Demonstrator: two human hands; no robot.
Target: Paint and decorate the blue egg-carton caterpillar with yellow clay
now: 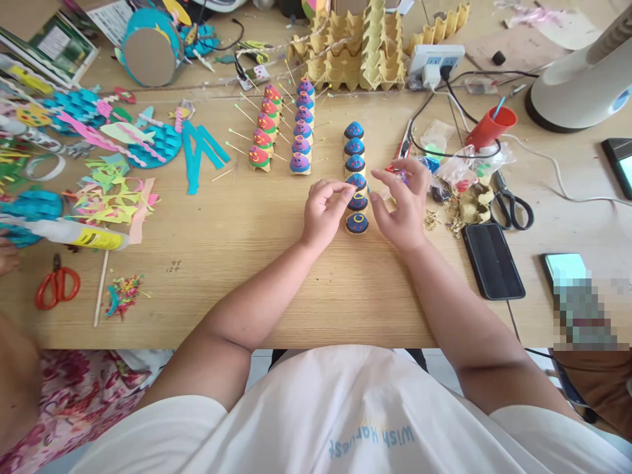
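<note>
A column of blue clay-covered egg-carton cups with small faces stands in front of me. The nearest blue cup has a yellow ring on top. My left hand is at the column's left side, thumb and forefinger pinched together at the lower cups; what they hold, if anything, is too small to make out. On the other side, my right hand has its thumb and fingers apart, with nothing visible between them. Farther left stand a purple row and a red-and-green row with yellow-tipped sticks poking out.
Right of my hands lie black scissors, a dark phone and a red cup. Egg cartons and a power strip with cables are at the back. Paper scraps, red-handled scissors and another person's hand are left.
</note>
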